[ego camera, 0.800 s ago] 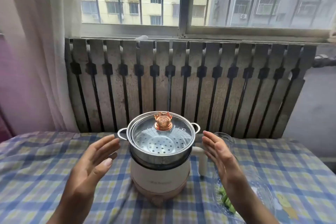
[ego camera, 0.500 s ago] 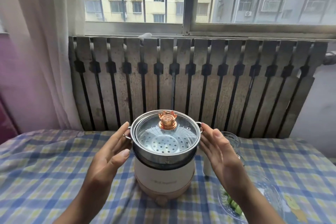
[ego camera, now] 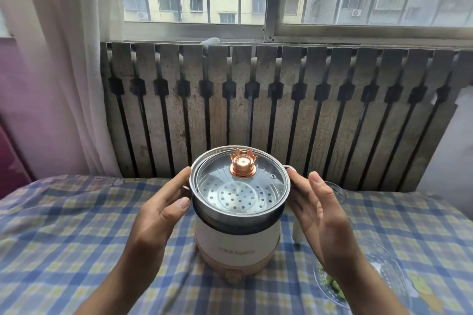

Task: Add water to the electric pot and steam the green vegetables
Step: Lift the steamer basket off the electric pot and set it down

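Note:
The white electric pot (ego camera: 236, 240) stands mid-table on a pink base. A steel steamer basket (ego camera: 238, 216) sits on it, with a glass lid (ego camera: 240, 186) and a copper crown knob (ego camera: 243, 163) on top. The perforated floor seen through the lid looks bare. My left hand (ego camera: 158, 215) is against the basket's left side, fingers and thumb spread on either side of its small handle. My right hand (ego camera: 317, 215) is at the right side, fingertips at the rim just below the right handle, fingers apart. Green vegetables (ego camera: 332, 286) lie in a clear bowl (ego camera: 391, 276), partly hidden by my right forearm.
A checked cloth (ego camera: 64, 238) covers the table. A clear glass (ego camera: 337, 192) stands behind my right hand, and the pot's white side handle (ego camera: 297, 233) points right. A slatted wooden panel (ego camera: 256, 115) rises behind the table under the window; a curtain (ego camera: 64, 59) hangs at left.
Both hands have moved inward and up from either side of the pot until they touch the steamer basket at its handles. The pot has stayed in place.

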Motion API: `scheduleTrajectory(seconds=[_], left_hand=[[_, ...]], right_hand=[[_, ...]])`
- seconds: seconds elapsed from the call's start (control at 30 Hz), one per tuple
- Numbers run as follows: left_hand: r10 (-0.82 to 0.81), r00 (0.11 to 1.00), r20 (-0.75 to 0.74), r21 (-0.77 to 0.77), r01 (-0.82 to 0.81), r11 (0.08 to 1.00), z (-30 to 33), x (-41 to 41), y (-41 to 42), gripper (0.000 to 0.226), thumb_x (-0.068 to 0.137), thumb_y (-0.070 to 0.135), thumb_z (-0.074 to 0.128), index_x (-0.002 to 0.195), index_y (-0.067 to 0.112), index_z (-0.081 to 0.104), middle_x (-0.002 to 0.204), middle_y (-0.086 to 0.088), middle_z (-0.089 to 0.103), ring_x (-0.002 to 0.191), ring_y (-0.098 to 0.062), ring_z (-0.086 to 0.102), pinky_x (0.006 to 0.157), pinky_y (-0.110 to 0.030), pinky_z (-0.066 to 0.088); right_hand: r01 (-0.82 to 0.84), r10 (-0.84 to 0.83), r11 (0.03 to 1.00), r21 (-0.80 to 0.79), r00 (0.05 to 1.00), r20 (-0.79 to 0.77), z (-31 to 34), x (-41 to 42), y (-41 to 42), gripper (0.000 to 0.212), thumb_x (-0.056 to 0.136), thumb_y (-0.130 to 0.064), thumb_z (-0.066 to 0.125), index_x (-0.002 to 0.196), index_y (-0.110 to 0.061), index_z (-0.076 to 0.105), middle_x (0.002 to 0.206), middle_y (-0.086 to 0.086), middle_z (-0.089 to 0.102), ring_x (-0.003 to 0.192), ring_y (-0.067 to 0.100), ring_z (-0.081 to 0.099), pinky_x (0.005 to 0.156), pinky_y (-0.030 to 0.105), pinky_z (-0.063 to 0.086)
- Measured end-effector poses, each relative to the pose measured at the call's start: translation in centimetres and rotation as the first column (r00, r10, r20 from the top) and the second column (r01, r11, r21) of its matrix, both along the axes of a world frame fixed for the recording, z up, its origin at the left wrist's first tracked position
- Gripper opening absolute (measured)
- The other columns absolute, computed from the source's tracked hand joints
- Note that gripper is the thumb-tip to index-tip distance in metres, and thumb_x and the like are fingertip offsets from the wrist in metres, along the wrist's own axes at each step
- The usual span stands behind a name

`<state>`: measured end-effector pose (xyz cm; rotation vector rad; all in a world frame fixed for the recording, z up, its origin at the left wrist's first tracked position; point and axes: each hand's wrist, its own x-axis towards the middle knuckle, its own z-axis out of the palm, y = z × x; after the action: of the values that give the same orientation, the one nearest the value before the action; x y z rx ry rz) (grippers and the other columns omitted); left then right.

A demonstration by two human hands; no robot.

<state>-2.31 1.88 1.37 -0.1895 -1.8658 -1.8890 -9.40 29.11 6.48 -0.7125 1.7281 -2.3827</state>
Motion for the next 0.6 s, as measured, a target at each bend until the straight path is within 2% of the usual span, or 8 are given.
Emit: scheduleTrajectory(seconds=[0.07, 0.17, 0.2, 0.27, 0.33, 0.43, 0.57, 0.6], left_hand=[[0.019, 1.0, -0.008, -0.008, -0.019, 1.0, 0.3, 0.1, -0.1, 0.073, 0.09, 0.046, 0.069, 0.162, 0.032, 0.066, 0.163, 0.008, 0.073, 0.159, -0.016, 0.063, 0.13, -0.044, 0.043], [0.076, 0.997, -0.019, -0.04, -0.077, 0.996, 1.3, 0.6, 0.5, 0.069, 0.085, 0.053, 0.076, 0.152, 0.044, 0.064, 0.157, 0.027, 0.073, 0.151, 0.003, 0.065, 0.115, -0.017, 0.056], [0.091, 0.996, -0.02, -0.053, -0.092, 0.994, 1.7, 0.9, 0.6, 0.064, 0.087, 0.052, 0.078, 0.15, 0.047, 0.064, 0.154, 0.034, 0.072, 0.147, 0.01, 0.065, 0.108, -0.008, 0.056], [0.129, 0.991, -0.027, -0.08, -0.131, 0.988, 2.5, 1.3, 1.0, 0.056, 0.097, 0.045, 0.079, 0.149, 0.05, 0.06, 0.145, 0.045, 0.072, 0.142, 0.019, 0.064, 0.103, -0.001, 0.053], [0.168, 0.984, -0.05, -0.108, -0.173, 0.979, 3.2, 1.7, 1.0, 0.056, 0.099, 0.045, 0.082, 0.15, 0.048, 0.058, 0.139, 0.051, 0.071, 0.138, 0.023, 0.064, 0.103, 0.001, 0.052], [0.212, 0.974, -0.082, -0.094, -0.219, 0.971, 3.9, 2.2, 0.3, 0.062, 0.092, 0.039, 0.072, 0.151, 0.046, 0.057, 0.144, 0.049, 0.067, 0.141, 0.022, 0.062, 0.107, -0.001, 0.05], [0.232, 0.97, -0.078, -0.097, -0.239, 0.966, 4.2, 3.1, -1.2, 0.064, 0.1, 0.039, 0.082, 0.16, 0.037, 0.06, 0.157, 0.032, 0.069, 0.15, 0.011, 0.062, 0.114, -0.005, 0.05], [0.232, 0.97, -0.078, -0.1, -0.239, 0.966, 4.2, 3.3, -1.7, 0.063, 0.102, 0.041, 0.084, 0.161, 0.036, 0.062, 0.161, 0.026, 0.07, 0.153, 0.007, 0.061, 0.118, -0.009, 0.05]], right_hand=[[-0.001, 0.001, 1.0, 0.021, 1.0, -0.021, 0.2, 0.2, -0.1, 0.046, 0.097, -0.046, 0.036, 0.123, -0.026, 0.068, 0.134, -0.008, 0.07, 0.132, 0.005, 0.058, 0.106, 0.01, 0.042], [0.001, 0.0, 1.0, 0.02, 0.998, -0.059, 0.8, 0.5, -0.2, 0.048, 0.098, -0.045, 0.035, 0.126, -0.023, 0.067, 0.136, -0.005, 0.069, 0.134, 0.007, 0.056, 0.11, 0.011, 0.037], [-0.01, 0.01, 1.0, 0.013, 0.998, -0.067, 1.0, 0.6, -0.3, 0.049, 0.098, -0.045, 0.035, 0.127, -0.022, 0.066, 0.137, -0.004, 0.069, 0.135, 0.008, 0.056, 0.112, 0.012, 0.035], [-0.033, 0.033, 0.999, -0.004, 0.996, -0.079, 1.5, 0.9, -0.5, 0.05, 0.099, -0.045, 0.036, 0.13, -0.019, 0.064, 0.138, -0.001, 0.068, 0.136, 0.01, 0.056, 0.113, 0.016, 0.035], [-0.061, 0.058, 0.998, -0.026, 0.995, -0.084, 2.1, 1.2, -0.9, 0.05, 0.099, -0.045, 0.037, 0.131, -0.017, 0.065, 0.139, 0.001, 0.067, 0.136, 0.013, 0.056, 0.114, 0.019, 0.036], [-0.109, 0.105, 0.993, -0.05, 0.991, -0.08, 2.8, 2.0, -1.7, 0.051, 0.101, -0.044, 0.038, 0.132, -0.014, 0.066, 0.142, 0.003, 0.065, 0.139, 0.014, 0.053, 0.115, 0.023, 0.036], [-0.2, 0.195, 0.978, -0.067, 0.979, -0.066, 3.4, 3.1, -2.8, 0.046, 0.096, -0.047, 0.043, 0.124, -0.027, 0.074, 0.14, -0.001, 0.067, 0.138, 0.011, 0.054, 0.111, 0.019, 0.04], [-0.212, 0.207, 0.975, -0.065, 0.976, -0.069, 3.5, 3.3, -3.1, 0.048, 0.094, -0.048, 0.045, 0.125, -0.024, 0.073, 0.14, -0.001, 0.067, 0.138, 0.012, 0.054, 0.112, 0.02, 0.04]])
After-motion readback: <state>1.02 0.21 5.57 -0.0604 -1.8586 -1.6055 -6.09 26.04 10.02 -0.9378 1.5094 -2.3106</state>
